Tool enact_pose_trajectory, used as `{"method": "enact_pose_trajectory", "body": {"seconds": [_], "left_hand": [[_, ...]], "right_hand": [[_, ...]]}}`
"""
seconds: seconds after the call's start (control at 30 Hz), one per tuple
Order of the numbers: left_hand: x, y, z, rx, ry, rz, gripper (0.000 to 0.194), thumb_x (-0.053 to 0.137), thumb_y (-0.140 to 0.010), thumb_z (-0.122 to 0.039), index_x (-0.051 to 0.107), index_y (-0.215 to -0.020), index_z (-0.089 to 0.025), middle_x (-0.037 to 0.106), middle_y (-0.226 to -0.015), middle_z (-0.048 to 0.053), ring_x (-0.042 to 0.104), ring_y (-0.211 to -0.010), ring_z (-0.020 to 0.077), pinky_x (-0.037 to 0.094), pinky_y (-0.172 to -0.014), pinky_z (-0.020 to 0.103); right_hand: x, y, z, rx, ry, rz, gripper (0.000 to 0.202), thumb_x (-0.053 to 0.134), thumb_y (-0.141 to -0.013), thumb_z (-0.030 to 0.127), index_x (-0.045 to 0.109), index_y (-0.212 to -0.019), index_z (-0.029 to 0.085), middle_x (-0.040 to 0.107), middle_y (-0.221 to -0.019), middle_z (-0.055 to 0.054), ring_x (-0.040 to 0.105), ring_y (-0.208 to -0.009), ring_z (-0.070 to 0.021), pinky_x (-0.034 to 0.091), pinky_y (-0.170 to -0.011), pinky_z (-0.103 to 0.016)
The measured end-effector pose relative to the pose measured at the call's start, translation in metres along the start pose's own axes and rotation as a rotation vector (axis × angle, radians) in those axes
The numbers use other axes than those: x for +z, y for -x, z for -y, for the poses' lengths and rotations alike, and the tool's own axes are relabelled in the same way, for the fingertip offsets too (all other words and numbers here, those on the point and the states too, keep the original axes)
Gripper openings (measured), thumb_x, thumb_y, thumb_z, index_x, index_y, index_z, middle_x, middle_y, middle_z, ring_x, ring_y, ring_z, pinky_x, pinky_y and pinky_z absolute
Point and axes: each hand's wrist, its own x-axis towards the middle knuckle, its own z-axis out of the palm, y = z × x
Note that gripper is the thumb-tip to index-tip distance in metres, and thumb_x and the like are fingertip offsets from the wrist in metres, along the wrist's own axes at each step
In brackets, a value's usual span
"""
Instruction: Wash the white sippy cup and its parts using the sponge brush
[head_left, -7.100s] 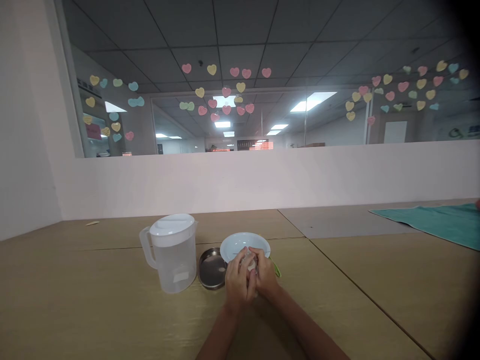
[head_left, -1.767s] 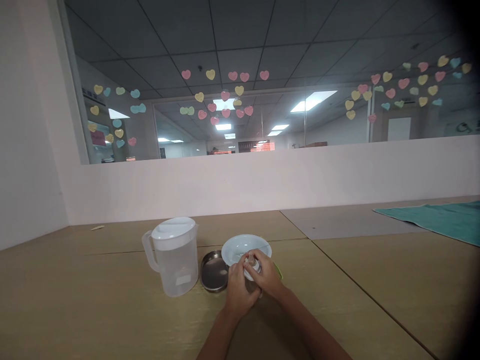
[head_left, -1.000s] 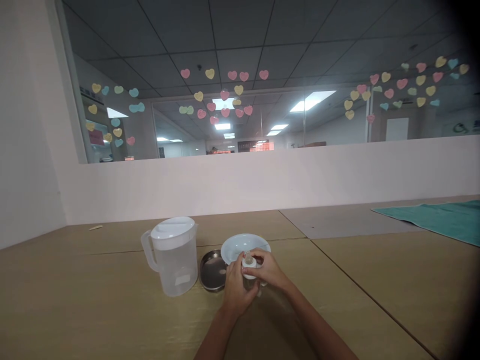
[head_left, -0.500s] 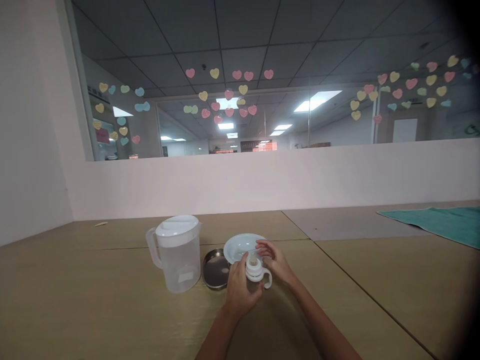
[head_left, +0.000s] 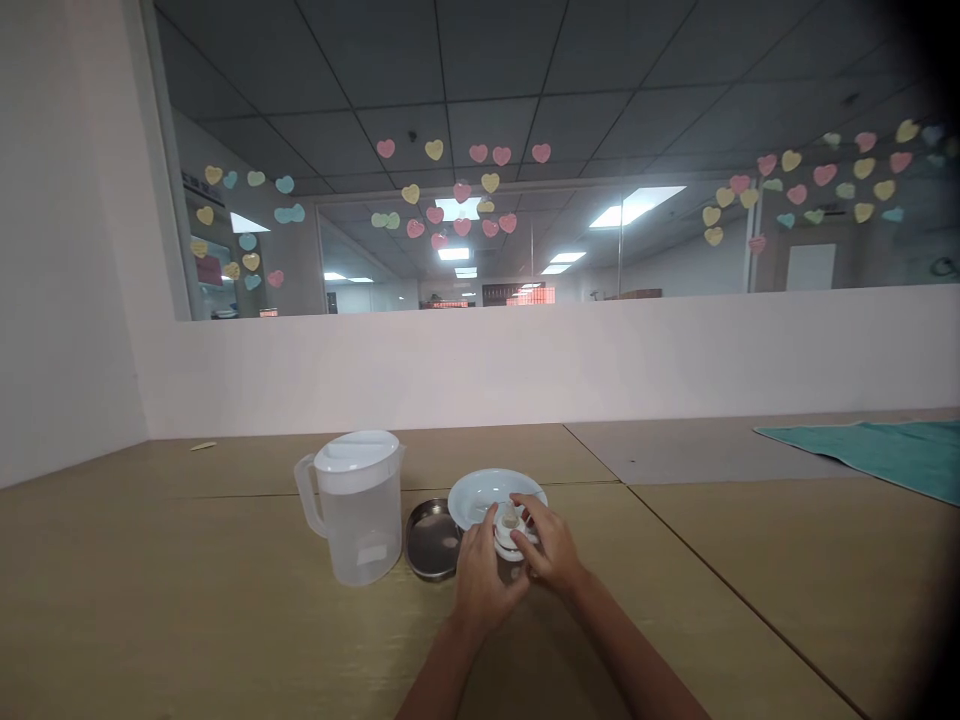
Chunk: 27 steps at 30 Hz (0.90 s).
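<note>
My left hand (head_left: 484, 580) is wrapped round a baby bottle (head_left: 508, 548) with a white collar and a clear teat on top. From the other side, my right hand (head_left: 553, 548) has its thumb and fingers closed on the collar near the teat. The bottle is upright in front of me, its lower part mostly hidden by my hands. Just behind it sits a pale bowl (head_left: 480, 490), partly covered by my fingers. To the left is a shallow dark metal dish (head_left: 433, 540), close to the bowl and my left hand.
A clear plastic pitcher (head_left: 361, 530) with a white lid stands left of the dish. A green cloth (head_left: 885, 450) lies at the far right of the wooden table (head_left: 225, 600). Behind the table rise a white wall and a window with heart-shaped notes.
My right hand has moved left and down from beside the bottle and closed on its collar, now covering the bottle's curved handle. My left hand keeps its hold.
</note>
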Motion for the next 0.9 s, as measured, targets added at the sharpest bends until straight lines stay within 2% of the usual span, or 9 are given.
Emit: {"method": "enact_pose_trajectory", "body": {"seconds": [0.1, 0.2, 0.4, 0.5, 0.73, 0.9], "left_hand": [[0.001, 0.001, 0.003, 0.027, -0.032, -0.025, 0.074, 0.058, -0.072, -0.033, 0.029, -0.135, -0.009, 0.053, -0.123, 0.017, 0.052, -0.109, 0.0286, 0.042, -0.093, 0.045], [0.002, 0.002, 0.005, 0.043, -0.052, -0.035, 0.075, 0.059, -0.070, -0.034, 0.030, -0.134, -0.009, 0.053, -0.124, 0.018, 0.051, -0.111, 0.0306, 0.041, -0.094, 0.048], [-0.002, 0.001, -0.001, 0.012, 0.016, 0.031, 0.077, 0.058, -0.068, -0.029, 0.026, -0.137, -0.010, 0.051, -0.127, 0.017, 0.051, -0.110, 0.0287, 0.040, -0.094, 0.046], [-0.004, 0.000, -0.002, 0.002, 0.027, 0.040, 0.080, 0.059, -0.066, -0.029, 0.027, -0.137, -0.011, 0.050, -0.127, 0.016, 0.051, -0.110, 0.0291, 0.040, -0.095, 0.046], [-0.001, 0.000, 0.002, 0.002, -0.001, 0.027, 0.071, 0.057, -0.070, -0.029, 0.032, -0.134, -0.011, 0.052, -0.125, 0.016, 0.052, -0.108, 0.0279, 0.040, -0.093, 0.045], [0.000, 0.000, 0.002, 0.008, 0.001, 0.024, 0.070, 0.058, -0.070, -0.031, 0.033, -0.133, -0.012, 0.052, -0.124, 0.015, 0.051, -0.109, 0.0278, 0.040, -0.093, 0.045]], "right_hand": [[-0.001, 0.001, -0.009, 0.072, 0.064, -0.077, 0.031, 0.043, -0.086, 0.029, 0.051, -0.115, 0.018, 0.064, -0.099, -0.007, 0.060, -0.074, -0.0162, 0.049, -0.069, -0.028], [-0.001, 0.001, -0.009, 0.112, 0.081, -0.115, 0.026, 0.039, -0.088, 0.026, 0.055, -0.107, 0.019, 0.066, -0.090, -0.005, 0.061, -0.073, -0.0159, 0.048, -0.069, -0.027], [0.004, -0.001, 0.011, -0.018, -0.001, -0.008, 0.027, 0.048, -0.084, 0.034, 0.056, -0.104, 0.018, 0.066, -0.093, -0.007, 0.062, -0.083, -0.0191, 0.048, -0.073, -0.028], [0.008, -0.001, 0.017, 0.003, 0.052, 0.001, 0.027, 0.053, -0.081, 0.035, 0.056, -0.103, 0.019, 0.066, -0.094, -0.007, 0.062, -0.085, -0.0201, 0.048, -0.072, -0.028], [0.012, -0.004, 0.015, 0.147, 0.106, -0.200, 0.027, 0.053, -0.082, 0.033, 0.052, -0.106, 0.020, 0.064, -0.098, -0.006, 0.061, -0.089, -0.0192, 0.048, -0.075, -0.028], [0.013, -0.010, 0.016, 0.186, 0.065, -0.287, 0.028, 0.061, -0.075, 0.034, 0.050, -0.097, 0.021, 0.057, -0.092, -0.004, 0.057, -0.086, -0.0187, 0.048, -0.074, -0.030]]}}
